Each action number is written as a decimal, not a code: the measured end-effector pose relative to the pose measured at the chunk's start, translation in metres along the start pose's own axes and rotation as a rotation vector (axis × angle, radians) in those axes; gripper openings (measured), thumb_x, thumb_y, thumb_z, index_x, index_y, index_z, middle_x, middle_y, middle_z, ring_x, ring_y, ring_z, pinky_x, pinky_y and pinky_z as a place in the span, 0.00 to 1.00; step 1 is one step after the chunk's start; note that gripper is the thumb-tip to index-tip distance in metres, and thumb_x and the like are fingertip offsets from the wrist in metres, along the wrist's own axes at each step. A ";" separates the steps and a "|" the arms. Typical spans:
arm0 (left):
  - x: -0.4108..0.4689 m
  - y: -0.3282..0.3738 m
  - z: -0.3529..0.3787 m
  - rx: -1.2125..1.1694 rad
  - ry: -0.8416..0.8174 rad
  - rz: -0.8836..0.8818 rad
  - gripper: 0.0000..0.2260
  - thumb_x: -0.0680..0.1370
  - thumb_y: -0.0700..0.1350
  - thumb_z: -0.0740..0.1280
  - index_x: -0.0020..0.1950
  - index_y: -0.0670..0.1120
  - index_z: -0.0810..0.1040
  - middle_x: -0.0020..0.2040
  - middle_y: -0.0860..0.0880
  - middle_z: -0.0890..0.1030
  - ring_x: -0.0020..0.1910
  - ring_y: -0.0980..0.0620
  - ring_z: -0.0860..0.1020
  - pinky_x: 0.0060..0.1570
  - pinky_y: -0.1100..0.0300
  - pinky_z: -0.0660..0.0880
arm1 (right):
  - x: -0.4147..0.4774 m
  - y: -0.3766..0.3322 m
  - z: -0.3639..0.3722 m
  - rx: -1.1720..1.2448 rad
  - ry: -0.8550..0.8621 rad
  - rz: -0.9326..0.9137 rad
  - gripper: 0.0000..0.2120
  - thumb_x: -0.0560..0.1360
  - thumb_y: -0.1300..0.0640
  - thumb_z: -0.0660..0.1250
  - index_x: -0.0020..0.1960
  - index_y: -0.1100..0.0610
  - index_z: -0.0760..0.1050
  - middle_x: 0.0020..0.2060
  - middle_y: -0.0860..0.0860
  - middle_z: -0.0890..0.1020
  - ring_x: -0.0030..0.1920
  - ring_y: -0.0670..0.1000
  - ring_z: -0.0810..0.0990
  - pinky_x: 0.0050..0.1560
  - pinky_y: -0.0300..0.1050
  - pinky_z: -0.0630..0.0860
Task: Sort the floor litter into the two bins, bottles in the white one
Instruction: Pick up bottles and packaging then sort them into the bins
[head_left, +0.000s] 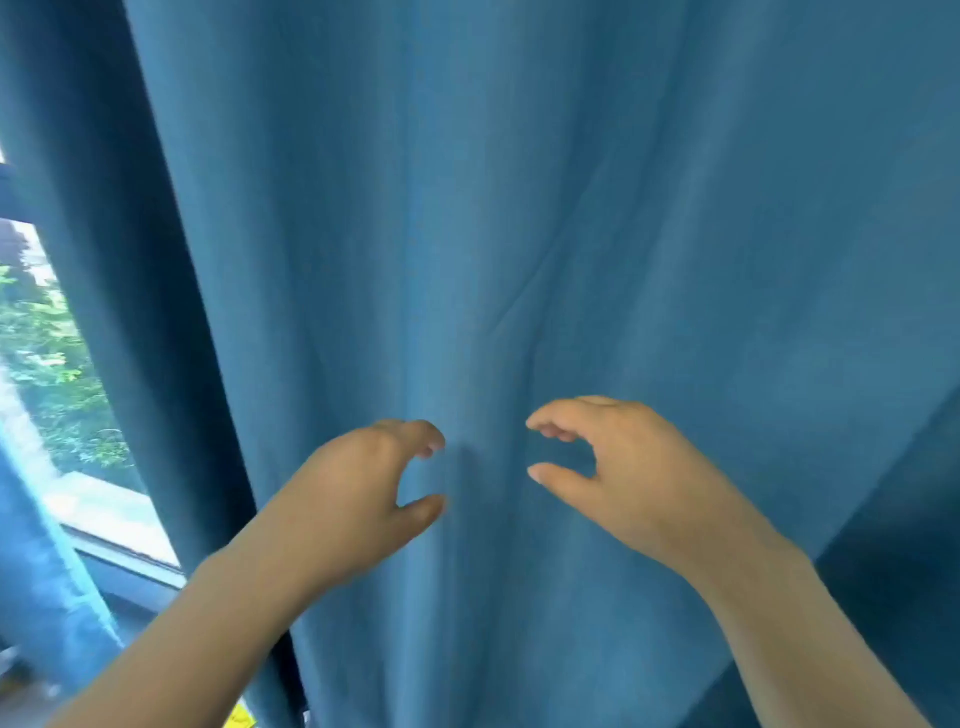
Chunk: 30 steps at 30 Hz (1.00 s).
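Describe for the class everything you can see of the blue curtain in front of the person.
The blue curtain is a plain, matte woven-looking fabric that fills most of the view. It hangs in soft vertical folds, with creases meeting near the middle. Its left edge is drawn aside, showing a window with greenery outside. The left hand and right hand are raised before it, fingers curled and open, holding nothing; whether they touch the cloth is unclear.

Supporting surface: only a small patch of floor shows, at the lower left corner, pale and blurred. On it, small unidentifiable objects, dark and whitish, lie near the left edge. A yellow item shows at the bottom edge; whether it rests on the floor cannot be told.
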<state>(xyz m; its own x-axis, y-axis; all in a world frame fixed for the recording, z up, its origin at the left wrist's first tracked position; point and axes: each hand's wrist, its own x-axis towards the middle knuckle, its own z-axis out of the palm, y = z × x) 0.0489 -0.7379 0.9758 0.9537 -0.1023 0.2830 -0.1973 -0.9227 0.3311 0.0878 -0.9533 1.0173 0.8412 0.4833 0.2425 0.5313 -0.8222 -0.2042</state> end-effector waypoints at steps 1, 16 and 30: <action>-0.008 -0.017 -0.009 0.017 0.017 -0.041 0.20 0.75 0.55 0.67 0.66 0.57 0.69 0.63 0.61 0.73 0.61 0.61 0.73 0.60 0.68 0.68 | 0.012 -0.016 0.008 0.003 -0.009 -0.038 0.17 0.77 0.46 0.66 0.64 0.44 0.73 0.58 0.39 0.77 0.60 0.42 0.75 0.62 0.42 0.71; -0.118 -0.224 -0.096 0.208 0.097 -0.418 0.20 0.75 0.56 0.67 0.65 0.55 0.71 0.62 0.57 0.76 0.60 0.56 0.75 0.58 0.59 0.72 | 0.136 -0.239 0.133 0.078 -0.201 -0.437 0.16 0.77 0.47 0.65 0.64 0.45 0.72 0.57 0.41 0.77 0.58 0.46 0.76 0.60 0.46 0.73; -0.114 -0.345 -0.054 0.164 0.027 -0.833 0.20 0.76 0.55 0.66 0.66 0.53 0.70 0.62 0.54 0.75 0.61 0.52 0.74 0.59 0.56 0.71 | 0.265 -0.302 0.262 0.088 -0.436 -0.721 0.16 0.77 0.50 0.65 0.64 0.48 0.73 0.56 0.44 0.78 0.57 0.47 0.76 0.58 0.45 0.74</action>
<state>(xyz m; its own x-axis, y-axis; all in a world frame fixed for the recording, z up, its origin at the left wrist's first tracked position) -0.0037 -0.3881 0.8777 0.7664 0.6418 0.0269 0.6046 -0.7349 0.3072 0.1764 -0.4985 0.8950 0.2473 0.9680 -0.0422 0.9433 -0.2505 -0.2178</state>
